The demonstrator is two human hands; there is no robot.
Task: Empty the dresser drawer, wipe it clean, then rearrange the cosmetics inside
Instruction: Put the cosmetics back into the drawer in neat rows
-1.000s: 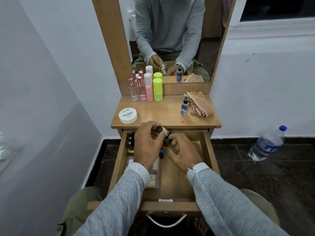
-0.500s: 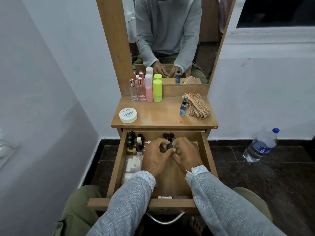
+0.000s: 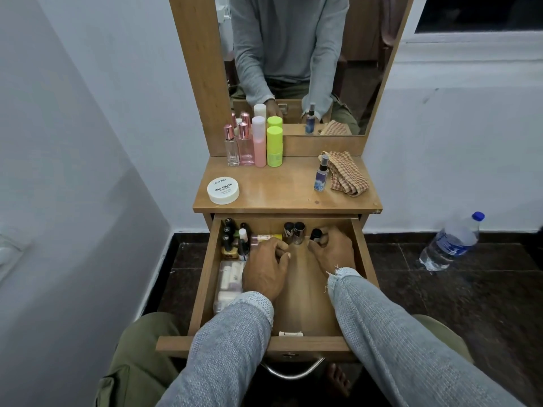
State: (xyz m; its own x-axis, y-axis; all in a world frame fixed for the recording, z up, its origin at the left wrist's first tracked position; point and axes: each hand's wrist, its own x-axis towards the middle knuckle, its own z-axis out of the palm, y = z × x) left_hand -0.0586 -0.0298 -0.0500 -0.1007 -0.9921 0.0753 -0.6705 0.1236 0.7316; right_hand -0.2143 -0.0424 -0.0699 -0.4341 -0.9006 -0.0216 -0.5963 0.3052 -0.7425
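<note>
Since the last look: both hands have dropped from the front lip of the worktop into the back of the drawer, and the dark-capped bottle carried between them now stands against the back wall.
Meaning for task: judged as the rearranging stage; small bottles are being lined up along the back, with several larger items not yet returned.
Drawer point(image 3: 360, 254): pulled fully out below the worktop; bare wood floor from centre to 6 o'clock.
Right hand point(image 3: 333, 249): at 1 o'clock in the drawer; fingers curled around the small dark-capped bottle point(image 3: 316, 234), gripping it at its base.
Left hand point(image 3: 266, 267): at 10 o'clock of drawer centre; fingers bent, tips beside a pink-and-yellow tube point(image 3: 266, 237) lying on its side; whether they pinch it or only touch it, cannot tell.
Back row, 12 o'clock: two upright bottles point(image 3: 294, 230) with dark and silvery caps, just beside the right hand's bottle.
Back left, 11 o'clock: cluster of nail polish bottles point(image 3: 232, 240), upright, close together.
Left side, 9 o'clock: clear pouch point(image 3: 227, 284) of pale tubes, partly under the left wrist.
Worktop point(image 3: 282, 189), still out: round nail polish remover tub point(image 3: 223, 190) at 8 o'clock; two glass perfume bottles point(image 3: 239, 145), pink bottle point(image 3: 259, 142), lime bottle point(image 3: 274, 146) at 11 o'clock; small spray bottle point(image 3: 321, 174) touching the checked cloth point(image 3: 348, 174) at 2 o'clock.
Floor: water bottle point(image 3: 451, 242), well apart at 3 o'clock.
</note>
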